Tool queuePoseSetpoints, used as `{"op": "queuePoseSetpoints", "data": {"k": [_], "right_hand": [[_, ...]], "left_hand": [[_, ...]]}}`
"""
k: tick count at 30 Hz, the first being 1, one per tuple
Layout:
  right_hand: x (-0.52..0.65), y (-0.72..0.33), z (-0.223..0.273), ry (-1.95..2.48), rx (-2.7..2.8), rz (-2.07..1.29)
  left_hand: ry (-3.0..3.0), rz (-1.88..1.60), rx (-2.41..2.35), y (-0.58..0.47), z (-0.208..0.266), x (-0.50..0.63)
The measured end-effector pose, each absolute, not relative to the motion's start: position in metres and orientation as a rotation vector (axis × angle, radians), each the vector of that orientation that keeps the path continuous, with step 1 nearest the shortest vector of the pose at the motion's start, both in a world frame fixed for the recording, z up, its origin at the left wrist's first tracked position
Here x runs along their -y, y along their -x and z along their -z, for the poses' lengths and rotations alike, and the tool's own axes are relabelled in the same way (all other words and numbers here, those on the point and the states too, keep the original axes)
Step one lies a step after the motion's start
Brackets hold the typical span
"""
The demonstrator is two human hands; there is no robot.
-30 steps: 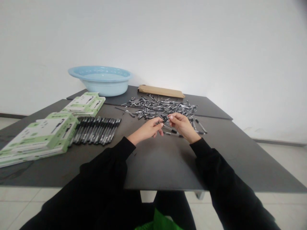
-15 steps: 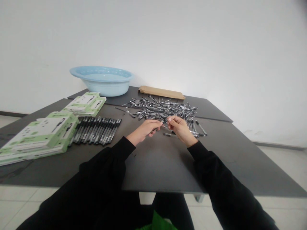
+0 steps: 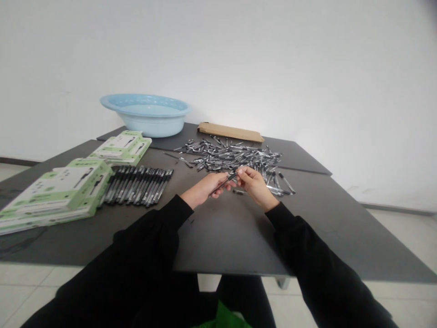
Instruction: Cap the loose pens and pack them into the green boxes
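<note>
Over the front half of the dark table, my left hand is closed around a pen, which slants up and to the right. My right hand pinches the far end of the same pen; its fingertips hide that end. Just behind both hands spreads a loose pile of pens, clear-barrelled with black parts, lying in all directions. One loose pen lies by my right hand. To the left, a row of pens lies side by side.
Green-and-white pen boxes are stacked at the left, with more boxes behind them. A light blue basin stands at the back left. A brown cardboard piece lies by the wall, behind the pile on the table.
The pen in my left hand now shows along more of its length across the fingers. My right hand has shifted slightly left and stays at the pen's end.
</note>
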State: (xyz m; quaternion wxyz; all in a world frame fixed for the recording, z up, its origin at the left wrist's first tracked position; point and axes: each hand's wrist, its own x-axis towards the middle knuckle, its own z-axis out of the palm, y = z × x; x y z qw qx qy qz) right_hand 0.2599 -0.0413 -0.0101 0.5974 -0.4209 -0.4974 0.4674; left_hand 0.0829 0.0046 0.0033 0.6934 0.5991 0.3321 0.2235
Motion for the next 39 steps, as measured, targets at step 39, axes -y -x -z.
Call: {"op": "queuePoseSetpoints", "data": {"k": [39], "right_hand": [[0.050, -0.253, -0.008, 0.907, 1.066, -1.028]], "left_hand": [[-1.069, -0.290, -0.531, -0.082, -0.007, -0.001]]}}
